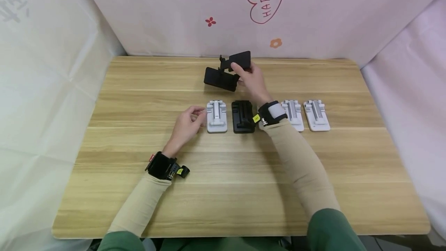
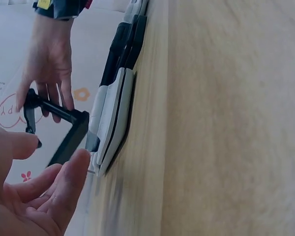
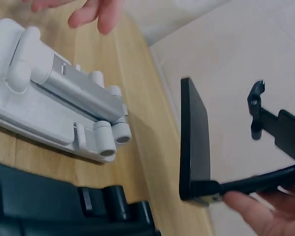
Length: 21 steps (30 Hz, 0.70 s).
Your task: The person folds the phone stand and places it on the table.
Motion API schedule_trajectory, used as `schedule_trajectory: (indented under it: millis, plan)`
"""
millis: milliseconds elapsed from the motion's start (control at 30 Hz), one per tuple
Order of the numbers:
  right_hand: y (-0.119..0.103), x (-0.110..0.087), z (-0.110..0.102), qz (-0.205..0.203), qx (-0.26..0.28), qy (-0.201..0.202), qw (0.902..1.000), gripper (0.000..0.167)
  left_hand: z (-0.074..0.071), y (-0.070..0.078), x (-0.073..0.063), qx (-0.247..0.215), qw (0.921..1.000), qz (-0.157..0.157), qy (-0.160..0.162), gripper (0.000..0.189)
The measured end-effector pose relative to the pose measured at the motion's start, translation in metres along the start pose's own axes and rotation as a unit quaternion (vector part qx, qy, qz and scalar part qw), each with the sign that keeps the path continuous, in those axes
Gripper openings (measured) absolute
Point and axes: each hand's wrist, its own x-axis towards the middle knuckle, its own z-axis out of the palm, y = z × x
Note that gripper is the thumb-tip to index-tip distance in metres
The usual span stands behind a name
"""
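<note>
My right hand [image 1: 256,84] grips an unfolded black phone stand [image 1: 220,79] above the back part of the table. Its thumb lies against one plate, and in the right wrist view the base [image 3: 194,137] stands out from the fingertips. My left hand [image 1: 186,125] holds nothing. Its fingers are loosely bent, with the thumb apart from them in the left wrist view, beside the left edge of a folded white phone stand [image 1: 216,117]. I cannot tell whether they touch. To the right of that lies a folded black phone stand [image 1: 243,116].
Farther right in the row lie folded white phone stands [image 1: 293,115] [image 1: 316,115], and another is mostly hidden under my right wrist. The wooden table [image 1: 223,196] meets a white cloth backdrop [image 1: 167,18] at its back edge. White cloth also hangs at both sides.
</note>
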Motion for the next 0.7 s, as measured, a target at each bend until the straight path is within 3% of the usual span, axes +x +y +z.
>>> schedule_trajectory:
  millis: [100, 233, 400, 567, 700]
  plan:
    - [-0.001, -0.006, -0.008, -0.015, 0.022, -0.026, 0.9993, 0.05, -0.001, -0.001, 0.002, -0.065, 0.9975, -0.023, 0.018, 0.038]
    - [-0.002, -0.015, -0.017, -0.027, 0.028, -0.055, 0.9977, 0.047, -0.005, -0.001, 0.006, -0.136, 0.9884, -0.052, 0.042, 0.042]
    - [-0.003, -0.026, -0.026, -0.041, 0.016, -0.094, 0.9946, 0.046, -0.012, -0.001, 0.012, -0.2, 0.9748, -0.09, 0.038, 0.048]
    - [-0.007, -0.038, -0.033, -0.057, 0.028, -0.151, 0.9864, 0.042, -0.016, 0.001, 0.016, -0.297, 0.9475, -0.119, 0.005, 0.056]
    - [-0.01, -0.046, -0.039, -0.063, 0.01, -0.202, 0.9773, 0.046, -0.019, 0.003, 0.016, -0.371, 0.9189, -0.117, -0.064, 0.06]
